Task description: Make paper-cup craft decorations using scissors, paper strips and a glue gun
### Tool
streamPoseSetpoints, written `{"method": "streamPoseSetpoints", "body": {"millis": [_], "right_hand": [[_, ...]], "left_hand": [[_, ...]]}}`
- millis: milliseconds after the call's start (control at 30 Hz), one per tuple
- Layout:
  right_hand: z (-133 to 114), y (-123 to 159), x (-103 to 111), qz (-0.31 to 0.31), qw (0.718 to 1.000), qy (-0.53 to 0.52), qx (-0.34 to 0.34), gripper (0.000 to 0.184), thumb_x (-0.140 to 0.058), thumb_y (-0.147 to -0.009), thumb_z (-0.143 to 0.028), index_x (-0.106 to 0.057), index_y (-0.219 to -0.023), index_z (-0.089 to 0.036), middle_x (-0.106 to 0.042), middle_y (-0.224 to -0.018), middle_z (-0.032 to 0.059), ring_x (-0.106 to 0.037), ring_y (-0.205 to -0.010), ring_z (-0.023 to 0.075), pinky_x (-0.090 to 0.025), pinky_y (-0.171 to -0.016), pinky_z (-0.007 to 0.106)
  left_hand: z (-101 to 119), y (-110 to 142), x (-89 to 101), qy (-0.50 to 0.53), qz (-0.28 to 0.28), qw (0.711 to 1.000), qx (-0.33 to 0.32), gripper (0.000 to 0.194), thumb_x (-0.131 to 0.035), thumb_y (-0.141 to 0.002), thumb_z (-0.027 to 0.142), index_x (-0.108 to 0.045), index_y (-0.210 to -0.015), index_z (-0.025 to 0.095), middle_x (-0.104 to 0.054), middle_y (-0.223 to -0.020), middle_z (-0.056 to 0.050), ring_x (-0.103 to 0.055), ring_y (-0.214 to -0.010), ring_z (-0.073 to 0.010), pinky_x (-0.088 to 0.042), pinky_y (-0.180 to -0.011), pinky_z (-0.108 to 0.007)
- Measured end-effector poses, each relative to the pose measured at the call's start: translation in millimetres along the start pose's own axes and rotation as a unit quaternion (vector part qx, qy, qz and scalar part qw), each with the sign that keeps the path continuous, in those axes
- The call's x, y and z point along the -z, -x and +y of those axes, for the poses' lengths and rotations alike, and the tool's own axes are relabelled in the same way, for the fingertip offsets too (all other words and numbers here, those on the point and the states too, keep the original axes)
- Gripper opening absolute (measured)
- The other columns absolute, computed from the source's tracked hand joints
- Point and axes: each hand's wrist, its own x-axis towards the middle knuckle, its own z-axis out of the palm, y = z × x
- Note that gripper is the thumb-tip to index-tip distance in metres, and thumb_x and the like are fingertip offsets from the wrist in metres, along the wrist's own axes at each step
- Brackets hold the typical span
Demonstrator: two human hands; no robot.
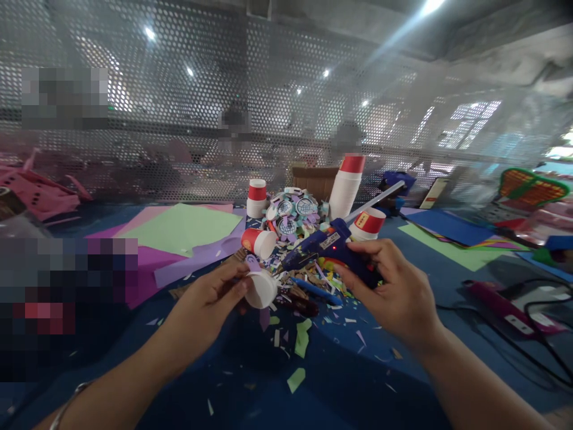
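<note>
My left hand pinches a small white paper cup, its round white face turned toward me. Purple paper pieces stick out above and below this cup. In my right hand is a dark blue hot glue gun, with a clear glue stick rising from its back. A small red light glows on the gun's side. Its nozzle points left and down, close to the cup's rim; whether it touches I cannot tell. Behind them a red and white paper cup lies on its side.
Paper scraps litter the blue table. Farther back are a heap of decorated paper discs and a tall cup stack. Colored sheets lie left, more sheets right. A maroon power strip with black cords sits at right.
</note>
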Motion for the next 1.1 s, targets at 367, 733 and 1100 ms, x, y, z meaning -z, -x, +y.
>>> {"method": "streamPoseSetpoints", "body": {"millis": [367,733,1100], "right_hand": [[0.7,2.7,-0.9,0.029,0.997,-0.045,-0.055,0.029,-0.069,-0.083,-0.038,-0.057,-0.105,-0.023,-0.072,-0.101,0.0072,-0.072,-0.082,0.0219,-0.059,-0.078,0.038],[-1.3,2.1,0.2,0.012,0.997,-0.063,-0.048,0.029,-0.069,-0.083,-0.037,-0.056,-0.104,-0.023,-0.072,-0.097,0.0064,-0.072,-0.077,0.0212,-0.060,-0.075,0.038],[-5.7,0.5,-0.6,0.025,0.998,-0.044,-0.023,0.028,-0.069,-0.081,-0.034,-0.056,-0.103,-0.022,-0.073,-0.093,0.0063,-0.072,-0.072,0.0204,-0.059,-0.071,0.036]], "left_hand": [[5.5,2.7,-0.3,0.045,0.035,0.997,-0.049,0.019,-0.063,-0.086,0.039,-0.065,-0.097,0.025,-0.066,-0.097,-0.003,-0.060,-0.087,-0.0212,-0.048,-0.073,-0.029],[1.3,-2.1,-4.9,0.252,-0.027,0.965,0.059,0.010,-0.069,-0.085,0.032,-0.068,-0.085,0.021,-0.060,-0.085,0.000,-0.054,-0.081,-0.0139,-0.049,-0.069,-0.022],[-0.6,-0.7,-5.5,0.242,-0.036,0.967,0.068,0.017,-0.069,-0.084,0.034,-0.068,-0.098,0.023,-0.063,-0.093,-0.002,-0.055,-0.084,-0.0153,-0.047,-0.068,-0.023]]}}
